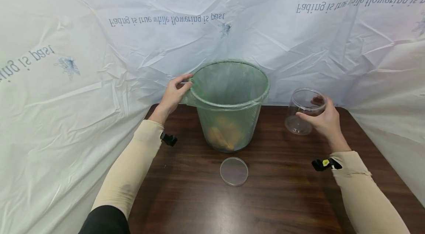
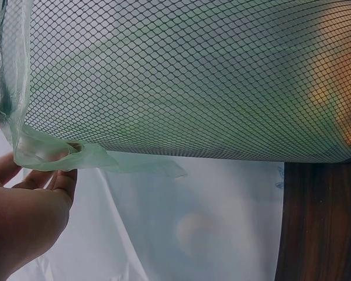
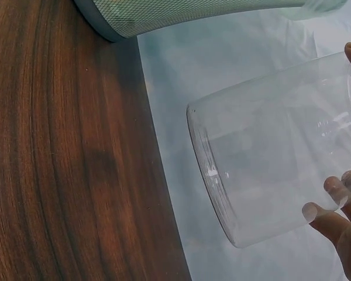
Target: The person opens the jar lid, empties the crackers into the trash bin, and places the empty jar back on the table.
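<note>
A mesh wastebasket (image 1: 229, 123) stands on the table, lined with a green plastic bag (image 1: 232, 105) folded over its rim. Blurred orange-yellow things (image 1: 224, 134) show through its lower side. At the left of the rim, my left hand (image 1: 174, 93) pinches the bag's edge between thumb and fingers; loose bag film (image 2: 99, 158) hangs by the fingertips in the left wrist view. My right hand (image 1: 323, 117) grips a clear, lidless jar (image 3: 269, 152) near its mouth, thumb on one side and fingers on the other. The jar is held above the table, its base apart from the wood.
A round clear lid (image 1: 234, 171) lies flat on the brown wooden table (image 1: 199, 197), in front of the wastebasket. White printed sheeting (image 1: 149, 49) hangs close behind the table and along both sides.
</note>
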Action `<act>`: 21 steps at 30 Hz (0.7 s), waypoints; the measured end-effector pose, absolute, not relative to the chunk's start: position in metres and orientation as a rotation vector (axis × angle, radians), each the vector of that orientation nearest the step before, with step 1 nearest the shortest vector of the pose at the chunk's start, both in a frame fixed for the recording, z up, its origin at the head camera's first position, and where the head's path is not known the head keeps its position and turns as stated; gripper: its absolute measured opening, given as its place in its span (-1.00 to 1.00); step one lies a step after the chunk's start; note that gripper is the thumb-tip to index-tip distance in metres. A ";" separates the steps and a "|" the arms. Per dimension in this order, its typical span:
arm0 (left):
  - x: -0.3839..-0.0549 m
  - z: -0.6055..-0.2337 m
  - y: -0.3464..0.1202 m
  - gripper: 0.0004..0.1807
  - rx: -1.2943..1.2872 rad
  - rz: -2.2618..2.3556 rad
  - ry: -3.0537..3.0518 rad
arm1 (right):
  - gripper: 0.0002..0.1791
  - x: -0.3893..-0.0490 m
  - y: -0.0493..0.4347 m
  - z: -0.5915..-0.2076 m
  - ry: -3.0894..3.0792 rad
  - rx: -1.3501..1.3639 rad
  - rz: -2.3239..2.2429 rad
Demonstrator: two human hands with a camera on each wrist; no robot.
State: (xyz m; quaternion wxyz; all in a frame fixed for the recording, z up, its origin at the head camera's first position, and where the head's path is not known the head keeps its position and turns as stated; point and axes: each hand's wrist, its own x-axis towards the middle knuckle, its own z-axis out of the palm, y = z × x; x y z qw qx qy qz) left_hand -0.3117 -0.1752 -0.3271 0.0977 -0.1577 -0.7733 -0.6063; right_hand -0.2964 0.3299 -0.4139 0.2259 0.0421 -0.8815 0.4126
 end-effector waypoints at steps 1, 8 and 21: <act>-0.311 -0.327 -0.175 -0.54 -0.470 -1.798 -2.286 | 0.10 -0.296 0.330 -0.414 -2.432 0.114 1.135; -0.307 -0.326 -0.174 -0.54 -0.468 -1.817 -2.282 | 0.12 -0.294 0.331 -0.419 -2.454 0.104 1.134; -0.298 -0.326 -0.171 -0.53 -0.461 -1.794 -2.287 | 0.12 -0.290 0.334 -0.425 -2.441 0.142 1.176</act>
